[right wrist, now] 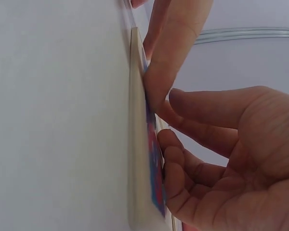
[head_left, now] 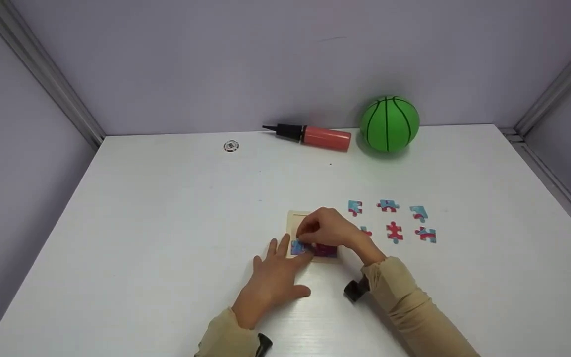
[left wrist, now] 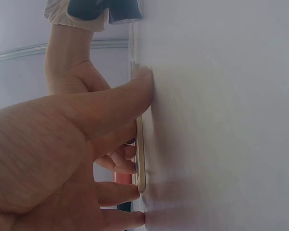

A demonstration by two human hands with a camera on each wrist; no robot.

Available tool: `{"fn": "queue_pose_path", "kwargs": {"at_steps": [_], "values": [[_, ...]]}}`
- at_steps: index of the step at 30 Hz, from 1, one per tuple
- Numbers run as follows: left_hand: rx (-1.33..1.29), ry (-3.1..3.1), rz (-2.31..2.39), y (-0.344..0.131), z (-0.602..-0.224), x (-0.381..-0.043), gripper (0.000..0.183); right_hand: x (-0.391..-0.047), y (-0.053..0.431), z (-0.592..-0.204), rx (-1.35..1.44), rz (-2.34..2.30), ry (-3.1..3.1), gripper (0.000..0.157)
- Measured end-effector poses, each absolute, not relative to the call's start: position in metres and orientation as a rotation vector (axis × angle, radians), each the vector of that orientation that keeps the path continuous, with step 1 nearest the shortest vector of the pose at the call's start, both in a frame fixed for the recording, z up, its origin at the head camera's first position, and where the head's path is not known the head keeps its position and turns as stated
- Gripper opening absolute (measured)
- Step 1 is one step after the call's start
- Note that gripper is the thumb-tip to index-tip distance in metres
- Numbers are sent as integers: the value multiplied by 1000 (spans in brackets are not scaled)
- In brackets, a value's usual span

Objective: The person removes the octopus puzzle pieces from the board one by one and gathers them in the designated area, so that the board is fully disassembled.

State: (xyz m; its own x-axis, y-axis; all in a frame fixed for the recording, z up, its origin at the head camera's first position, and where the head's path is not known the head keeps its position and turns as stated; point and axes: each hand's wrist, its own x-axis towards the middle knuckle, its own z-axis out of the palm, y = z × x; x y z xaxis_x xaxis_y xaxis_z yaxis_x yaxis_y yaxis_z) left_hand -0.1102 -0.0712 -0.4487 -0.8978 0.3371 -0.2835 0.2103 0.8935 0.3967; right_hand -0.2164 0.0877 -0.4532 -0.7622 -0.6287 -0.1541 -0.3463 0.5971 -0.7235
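Note:
A small wooden puzzle tray (head_left: 294, 216) lies on the table with blue and dark red pieces in its near part. My left hand (head_left: 273, 277) is spread flat beside it, fingers straight; one fingertip presses on the pieces at the near edge and others touch the tray's left side. Over the tray my right hand (head_left: 329, 228) is bent, thumb and index tips close together at a blue puzzle piece (head_left: 297, 247). In the right wrist view its other fingers (right wrist: 176, 185) curl against the picture. A left finger hides the index tip there, so I cannot tell whether it pinches a piece.
Several loose red and blue puzzle pieces (head_left: 394, 232) lie in two rows right of the tray, one partly behind the right wrist. Along the back wall are a red and black hand pump (head_left: 326, 138), a green ball (head_left: 389, 124) and a poker chip (head_left: 231, 146).

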Motion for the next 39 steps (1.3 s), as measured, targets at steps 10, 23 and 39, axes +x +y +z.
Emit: {"fn": "queue_pose_path", "kwargs": {"at_steps": [10, 23, 39], "values": [[411, 2716, 513, -72, -445, -112, 67, -217, 87, -449, -793, -1021, 2412, 6], [409, 2679, 530, -72, -445, -111, 64, -216, 88, -449, -939, -1141, 2364, 11], [409, 2705, 527, -71, -447, -110, 68, -219, 114, -429, -741, -1533, 2214, 17]]}}
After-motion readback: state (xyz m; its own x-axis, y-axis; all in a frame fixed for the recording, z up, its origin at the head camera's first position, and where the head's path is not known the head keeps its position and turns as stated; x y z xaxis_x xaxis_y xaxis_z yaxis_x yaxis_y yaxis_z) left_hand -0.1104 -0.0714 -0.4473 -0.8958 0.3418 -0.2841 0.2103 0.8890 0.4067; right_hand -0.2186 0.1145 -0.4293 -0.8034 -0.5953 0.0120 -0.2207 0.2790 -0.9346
